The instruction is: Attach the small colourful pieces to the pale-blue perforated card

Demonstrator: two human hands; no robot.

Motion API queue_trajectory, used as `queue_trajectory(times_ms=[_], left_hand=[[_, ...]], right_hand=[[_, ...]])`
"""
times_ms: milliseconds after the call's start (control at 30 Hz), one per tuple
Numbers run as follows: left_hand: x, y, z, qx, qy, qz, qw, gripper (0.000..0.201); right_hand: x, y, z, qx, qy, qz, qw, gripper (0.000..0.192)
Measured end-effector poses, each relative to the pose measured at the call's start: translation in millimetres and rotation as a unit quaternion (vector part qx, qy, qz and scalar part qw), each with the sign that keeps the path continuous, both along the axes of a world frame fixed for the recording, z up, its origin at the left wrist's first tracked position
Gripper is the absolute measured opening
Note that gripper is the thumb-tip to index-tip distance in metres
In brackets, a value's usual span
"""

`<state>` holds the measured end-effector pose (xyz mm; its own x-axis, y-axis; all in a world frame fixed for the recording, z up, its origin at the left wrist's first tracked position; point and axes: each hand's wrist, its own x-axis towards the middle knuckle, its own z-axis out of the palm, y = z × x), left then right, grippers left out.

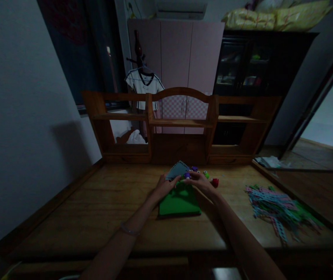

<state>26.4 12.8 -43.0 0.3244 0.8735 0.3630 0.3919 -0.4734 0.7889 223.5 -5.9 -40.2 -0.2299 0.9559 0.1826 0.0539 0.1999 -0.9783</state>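
A small purple piece (187, 175) with a pale underside is pinched between thumb and forefinger in the grip of the right hand (199, 182), just above the far end of a flat, bright green slab (180, 200). The slab is rectangular, thick-edged and laid near the middle of the surface (110, 202). Beside it, the left hand (164, 186) is placed at the lower edge of a pale-blue sheet (178, 170), which is tilted upward and bordered with dark marks; whether its grip is closed on the sheet cannot be told. Beyond the right hand, another purple piece (194, 168), a green piece (206, 175) with a white eye-like bump and a red piece (215, 182) are scattered, their finer details blurred. The surface is made of light, glossy wood, and a tangled heap of perforated pink, blue and green strips (280, 212) is spread toward its right edge. The far side is closed by a wooden shelf unit (180, 123) with an arched centre. Behind it, a white T-shirt (140, 89) with a dark collar is hung on a coat stand (138, 44), before a pink wardrobe (175, 54). An air conditioner (181, 9) is mounted above, and yellow bags (297, 17) are stacked on a dark glass-fronted cabinet (283, 58). The whole room is dimly lit.
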Motion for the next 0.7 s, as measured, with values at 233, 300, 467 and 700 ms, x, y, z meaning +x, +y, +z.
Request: queue_trajectory(times_ms=[233, 300, 467, 700], left_hand=[[0.9, -0.5, -0.7, -0.008, -0.01, 0.003, 1.0, 0.037], [1.2, -1.5, 0.6, -0.007, -0.011, 0.0, 1.0, 0.037], [2.1, -3.0, 2.5, 0.012, -0.013, -0.011, 1.0, 0.035], [3.6, 0.8, -3.7, 0.022, -0.017, -0.03, 0.999, 0.036]], right_hand=[[-1.4, 0.7, -0.6, -0.011, 0.004, -0.009, 1.0, 0.046], [-1.7, 1.1, -1.4, -0.008, 0.003, -0.009, 1.0, 0.044], [-1.5, 0.0, -0.5, -0.007, -0.004, -0.009, 1.0, 0.041], [-2.0, -3.5, 2.6, 0.0, -0.01, 0.021, 1.0, 0.038]])
